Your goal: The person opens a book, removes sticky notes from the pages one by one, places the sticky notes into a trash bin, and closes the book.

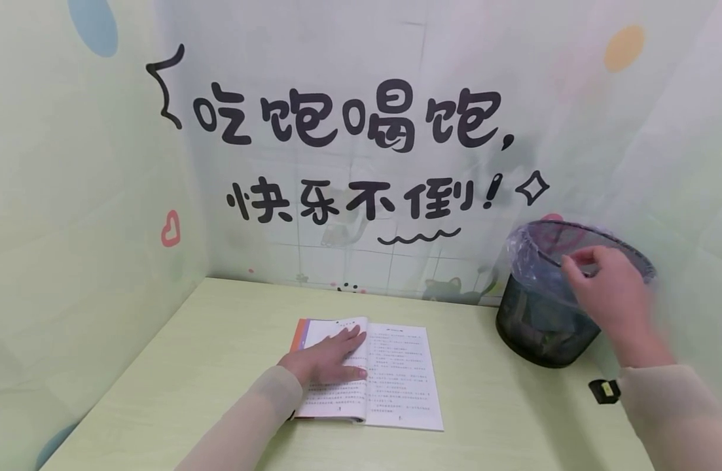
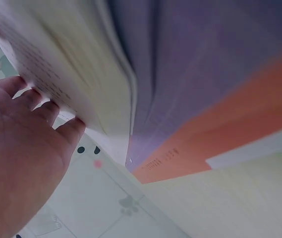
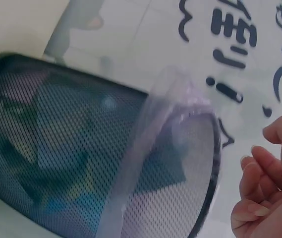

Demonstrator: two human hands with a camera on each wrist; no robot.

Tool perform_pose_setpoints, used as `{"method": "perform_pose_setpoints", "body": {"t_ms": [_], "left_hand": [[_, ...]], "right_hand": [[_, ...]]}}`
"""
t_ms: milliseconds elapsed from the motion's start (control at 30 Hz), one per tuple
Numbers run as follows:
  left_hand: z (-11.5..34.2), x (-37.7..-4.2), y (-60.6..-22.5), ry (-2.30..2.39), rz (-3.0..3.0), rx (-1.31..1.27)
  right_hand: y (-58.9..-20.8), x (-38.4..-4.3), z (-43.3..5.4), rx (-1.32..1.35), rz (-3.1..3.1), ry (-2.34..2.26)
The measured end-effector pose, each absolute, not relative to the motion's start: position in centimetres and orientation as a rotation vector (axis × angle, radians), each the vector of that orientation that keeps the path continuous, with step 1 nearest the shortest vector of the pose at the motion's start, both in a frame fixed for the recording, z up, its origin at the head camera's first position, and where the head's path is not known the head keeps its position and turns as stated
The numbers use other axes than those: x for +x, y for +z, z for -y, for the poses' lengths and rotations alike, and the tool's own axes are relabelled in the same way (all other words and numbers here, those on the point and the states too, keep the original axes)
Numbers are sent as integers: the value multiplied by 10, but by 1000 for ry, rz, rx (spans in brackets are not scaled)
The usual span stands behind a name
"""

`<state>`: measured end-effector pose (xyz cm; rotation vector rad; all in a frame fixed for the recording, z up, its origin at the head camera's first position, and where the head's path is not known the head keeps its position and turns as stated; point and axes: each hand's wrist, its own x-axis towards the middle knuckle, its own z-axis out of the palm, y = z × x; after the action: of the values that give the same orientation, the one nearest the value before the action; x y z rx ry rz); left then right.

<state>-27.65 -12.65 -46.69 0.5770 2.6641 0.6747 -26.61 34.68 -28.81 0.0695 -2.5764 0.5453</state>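
Observation:
An open book (image 1: 402, 386) with printed pages lies on the table, and my left hand (image 1: 331, 360) rests on its left page with the fingers stretched out. In the left wrist view, the fingertips touch the page, and the purple and orange cover flap (image 2: 195, 144) sticks out beside the pages. Over the mouth of a black mesh trash bin (image 1: 543, 333) hangs my right hand (image 1: 616, 291), its fingers loosely bent. Thumb and fingers stand apart in the right wrist view, with nothing visible between them. A clear plastic liner (image 3: 136, 158) folds over the bin's rim.
The bin stands at the table's back right, with some colourful rubbish (image 3: 61, 144) showing through its mesh. Behind the pale table (image 1: 219, 366) rises a printed wall sheet (image 1: 349, 261) with large black characters. A small black device (image 1: 605, 391) sits at the right cuff.

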Motion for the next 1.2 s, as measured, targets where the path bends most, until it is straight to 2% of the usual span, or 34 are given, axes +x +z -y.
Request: {"method": "perform_pose_setpoints", "body": {"t_ms": [300,567,967,1200], "left_hand": [[139,-277,-463,693,-2671,598],[154,-275,-469,758,-2741,661],[169,-271,-471,725,-2780,617],[220,-265,-472,845,-2794,541]], "right_hand": [[-343,-239,-294,294,2496,594],[-384,-231,-275,300,2634,630],[-402,-229,-277,253,2702,679],[-409,-230,-278,261,2719,667]]}}
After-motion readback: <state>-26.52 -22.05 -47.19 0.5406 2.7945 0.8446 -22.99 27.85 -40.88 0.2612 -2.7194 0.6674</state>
